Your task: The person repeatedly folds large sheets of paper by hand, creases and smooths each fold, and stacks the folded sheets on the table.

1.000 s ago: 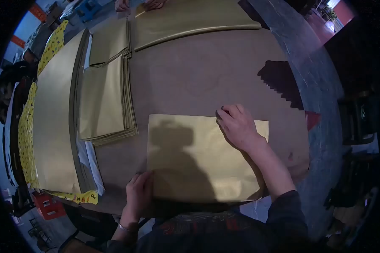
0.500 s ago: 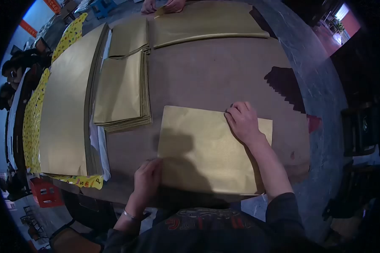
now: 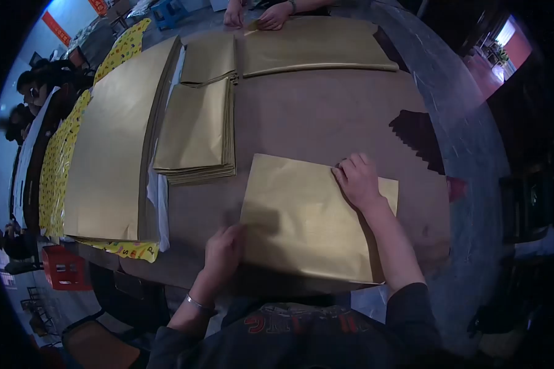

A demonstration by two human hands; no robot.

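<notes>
A sheet of gold paper (image 3: 301, 215), perhaps folded, lies flat on the brown-covered table in front of me. My right hand (image 3: 358, 178) rests on its far edge, fingers curled down and pressed against the paper. At the near left edge is my left hand (image 3: 223, 249), closed, its fingertips slightly smeared by motion. Whether those fingers pinch the paper or something small is hidden. A bracelet (image 3: 200, 303) circles my left wrist.
Left of the sheet stand a stack of folded gold paper (image 3: 194, 126) and a large gold stack (image 3: 114, 141) on yellow patterned cloth (image 3: 58, 163). Across the table, another person's hands (image 3: 274, 15) touch a long gold sheet (image 3: 317, 46). Dark jagged scraps (image 3: 418, 135) lie right.
The view has shifted, so most things sit farther right. My left hand has moved slightly up along the sheet's left edge. My right hand stays at the far edge.
</notes>
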